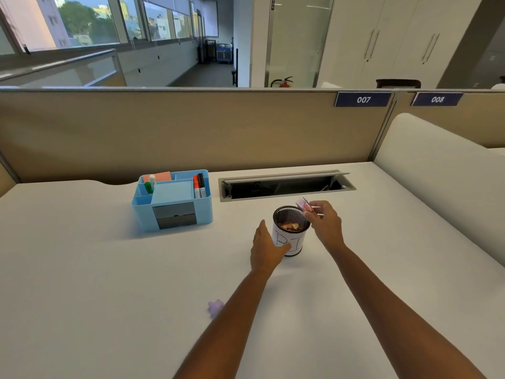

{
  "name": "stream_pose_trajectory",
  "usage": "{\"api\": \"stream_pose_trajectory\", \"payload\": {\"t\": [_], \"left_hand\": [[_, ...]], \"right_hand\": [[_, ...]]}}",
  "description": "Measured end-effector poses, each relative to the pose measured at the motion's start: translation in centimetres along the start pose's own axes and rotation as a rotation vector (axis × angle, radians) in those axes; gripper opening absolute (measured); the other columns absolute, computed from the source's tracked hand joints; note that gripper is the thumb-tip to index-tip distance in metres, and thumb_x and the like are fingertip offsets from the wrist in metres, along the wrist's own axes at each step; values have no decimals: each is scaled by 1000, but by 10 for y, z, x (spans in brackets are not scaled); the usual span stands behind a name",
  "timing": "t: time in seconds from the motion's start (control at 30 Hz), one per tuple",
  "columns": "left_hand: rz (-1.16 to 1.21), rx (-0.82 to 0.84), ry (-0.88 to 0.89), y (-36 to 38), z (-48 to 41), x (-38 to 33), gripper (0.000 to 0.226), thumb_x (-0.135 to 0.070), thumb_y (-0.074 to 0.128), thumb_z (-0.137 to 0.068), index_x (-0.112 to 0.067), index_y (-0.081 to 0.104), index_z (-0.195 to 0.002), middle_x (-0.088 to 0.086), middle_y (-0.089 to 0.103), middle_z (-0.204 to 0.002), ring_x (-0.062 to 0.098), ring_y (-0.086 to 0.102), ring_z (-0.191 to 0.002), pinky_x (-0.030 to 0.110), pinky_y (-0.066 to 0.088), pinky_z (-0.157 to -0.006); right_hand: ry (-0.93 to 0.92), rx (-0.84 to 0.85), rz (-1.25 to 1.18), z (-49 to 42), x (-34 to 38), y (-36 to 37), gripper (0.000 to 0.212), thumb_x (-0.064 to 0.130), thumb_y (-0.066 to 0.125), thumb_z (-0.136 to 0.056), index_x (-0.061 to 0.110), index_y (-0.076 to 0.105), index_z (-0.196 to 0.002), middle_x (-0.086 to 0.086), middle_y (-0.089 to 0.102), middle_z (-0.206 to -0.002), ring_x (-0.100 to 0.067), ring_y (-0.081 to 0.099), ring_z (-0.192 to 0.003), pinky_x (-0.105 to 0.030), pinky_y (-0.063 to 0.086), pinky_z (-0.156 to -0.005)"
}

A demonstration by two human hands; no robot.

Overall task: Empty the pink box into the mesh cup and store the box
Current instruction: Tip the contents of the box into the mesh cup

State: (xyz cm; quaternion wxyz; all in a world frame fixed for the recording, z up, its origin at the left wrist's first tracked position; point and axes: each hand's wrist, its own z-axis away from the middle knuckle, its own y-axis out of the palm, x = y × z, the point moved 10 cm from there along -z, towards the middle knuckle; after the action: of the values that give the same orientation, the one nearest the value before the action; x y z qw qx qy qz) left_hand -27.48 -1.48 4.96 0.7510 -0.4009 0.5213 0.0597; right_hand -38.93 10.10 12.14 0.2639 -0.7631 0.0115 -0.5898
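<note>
On the white surface [109, 269], the left hand [266, 248] hides part of the mesh cup [291, 231], fingers curled on its side. The right hand [325, 222] has fingers clamped on the tilted, blurred pink box [304, 205] at the cup's rim; a blue organizer [172, 199] stands well left.

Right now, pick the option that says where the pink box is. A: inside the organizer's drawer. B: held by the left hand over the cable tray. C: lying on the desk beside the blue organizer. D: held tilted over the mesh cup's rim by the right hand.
D: the right hand pinches the pink box tilted at the rim of the mesh cup, while the left hand steadies the cup's side.
</note>
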Motion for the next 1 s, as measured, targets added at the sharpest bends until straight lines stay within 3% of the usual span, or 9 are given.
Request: {"api": "stream_pose_trajectory", "payload": {"t": [0.3, 0.47, 0.73, 1.0], "left_hand": [[164, 26, 18, 20, -16, -8, 83, -17, 75, -73, -10, 24, -138, 13, 37, -145, 28, 35, -134, 43, 37, -110], [169, -54, 49, 12, -20, -6, 85, -20, 81, -66, -10, 32, -135, 13, 42, -140, 27, 37, -131, 40, 37, -108], [240, -99, 62, 7, -19, 0, 90, -15, 84, -61, -9, 32, -134, 14, 43, -139, 30, 39, -129, 49, 38, -109], [83, -121, 75, 5, -19, 0, 90, -33, 81, -64, -10, 29, -134, 11, 42, -140, 28, 38, -131, 48, 36, -110]], "right_hand": [[-30, 37, 78, -5, -2, 4, 29, 14, 58, -87, 0, 54, -112, -21, 63, -115, -31, 60, -102, -29, 47, -79], [-43, 92, 118, -5, -1, 4, 28, 16, 61, -85, 2, 58, -109, -18, 65, -112, -19, 56, -92, -20, 44, -70], [-38, 260, 245, -8, 10, 15, 28, 13, 63, -83, 2, 62, -109, -19, 65, -115, -29, 58, -105, -27, 42, -80], [-55, 272, 461, -16, 30, 20, 24, 9, 64, -82, 0, 63, -104, -20, 63, -115, -29, 57, -105, -28, 42, -79]]}}
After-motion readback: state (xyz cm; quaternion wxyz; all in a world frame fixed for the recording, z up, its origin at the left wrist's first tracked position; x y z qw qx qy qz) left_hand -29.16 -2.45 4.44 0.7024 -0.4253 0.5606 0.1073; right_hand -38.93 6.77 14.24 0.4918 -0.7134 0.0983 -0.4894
